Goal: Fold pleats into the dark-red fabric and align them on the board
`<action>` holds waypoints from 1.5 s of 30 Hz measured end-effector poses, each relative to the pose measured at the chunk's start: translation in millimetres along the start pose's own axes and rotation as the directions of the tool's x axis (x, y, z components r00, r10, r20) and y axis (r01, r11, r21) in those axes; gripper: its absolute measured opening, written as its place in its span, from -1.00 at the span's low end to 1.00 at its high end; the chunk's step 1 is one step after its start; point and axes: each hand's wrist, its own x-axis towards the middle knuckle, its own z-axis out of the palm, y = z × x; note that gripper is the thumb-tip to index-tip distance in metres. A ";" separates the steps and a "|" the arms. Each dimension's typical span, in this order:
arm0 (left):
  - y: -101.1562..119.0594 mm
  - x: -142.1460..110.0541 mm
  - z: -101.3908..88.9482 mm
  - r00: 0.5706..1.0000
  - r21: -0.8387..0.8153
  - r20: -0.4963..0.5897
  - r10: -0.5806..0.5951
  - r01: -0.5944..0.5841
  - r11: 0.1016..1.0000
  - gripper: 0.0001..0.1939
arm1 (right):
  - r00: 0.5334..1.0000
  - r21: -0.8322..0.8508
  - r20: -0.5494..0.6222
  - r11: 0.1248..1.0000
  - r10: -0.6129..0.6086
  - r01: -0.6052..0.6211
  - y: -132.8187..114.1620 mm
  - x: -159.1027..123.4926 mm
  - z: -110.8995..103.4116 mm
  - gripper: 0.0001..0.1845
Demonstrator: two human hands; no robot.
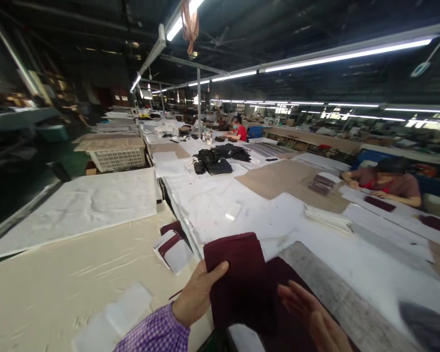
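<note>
Here, left hand [194,296] pinching maroon cloth [242,274], right hand [317,315] loosely spread, blurred, nearby

Maroon fabric piece [238,278], purple-and-white checked sleeve [156,330], perhaps grey cloth [429,315]

I see the cloth [234,274] in my left hand [198,296], my right hand [311,313] to its right. Left of the cloth, a small stack [176,252] lies on the left table [58,288], with a basket [119,160] farther ahead. Beyond the cloth, a heap [220,166] lies on the right table [201,205].
</note>
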 end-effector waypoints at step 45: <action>69.0 -57.8 -63.5 0.990 -0.200 -0.133 -0.041 0.014 0.980 -0.68 | 0.962 0.527 0.263 0.824 0.076 -0.210 -165.2 74.5 135.9 -0.58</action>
